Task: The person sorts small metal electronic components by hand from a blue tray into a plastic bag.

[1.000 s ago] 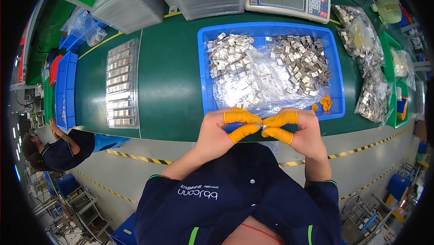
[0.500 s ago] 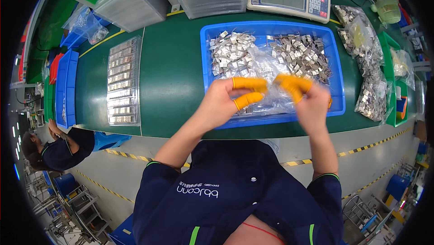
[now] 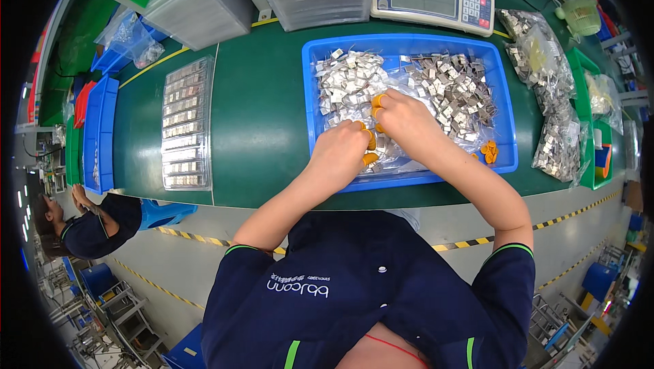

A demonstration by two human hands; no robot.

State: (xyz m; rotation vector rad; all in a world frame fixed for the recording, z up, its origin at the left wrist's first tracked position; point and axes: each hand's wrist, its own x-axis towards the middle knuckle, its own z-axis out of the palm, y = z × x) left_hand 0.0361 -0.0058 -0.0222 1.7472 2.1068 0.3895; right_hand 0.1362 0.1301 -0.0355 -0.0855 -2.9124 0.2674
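Two bare hands working over a shallow blue tray (image 3: 409, 42), centre of the frame. The left hand (image 3: 339, 154) lies over the tray's lower-left part, fingers bent; the right hand (image 3: 407, 121) reaches in near the middle, its orange-covered fingertips close to the pale heap. Whether either hand grips a part cannot be told, as the fingers hide what lies between them.

Possible faults, as judged: the small parts lie tangled, and thin leads show at the heap edges, so lifting one could drag others along or bend a lead. The crumpled clear plastic (image 3: 394, 164) beneath the hands could snag on a finger or hide loose pieces. With no divider visible between the heaps, a careless sweep could mix them.

Containers: the blue tray holds pale parts (image 3: 349, 72) at its upper left, darker grey parts (image 3: 455, 89) at its upper right, and loose orange finger covers (image 3: 489, 153) at its lower right. A clear compartmented tray (image 3: 185, 130), left of centre, carries rows of small parts. Clear bags (image 3: 555, 141) at the right of the frame are filled with similar pieces; a green bin (image 3: 581, 72) beside them holds a bag of pale items.
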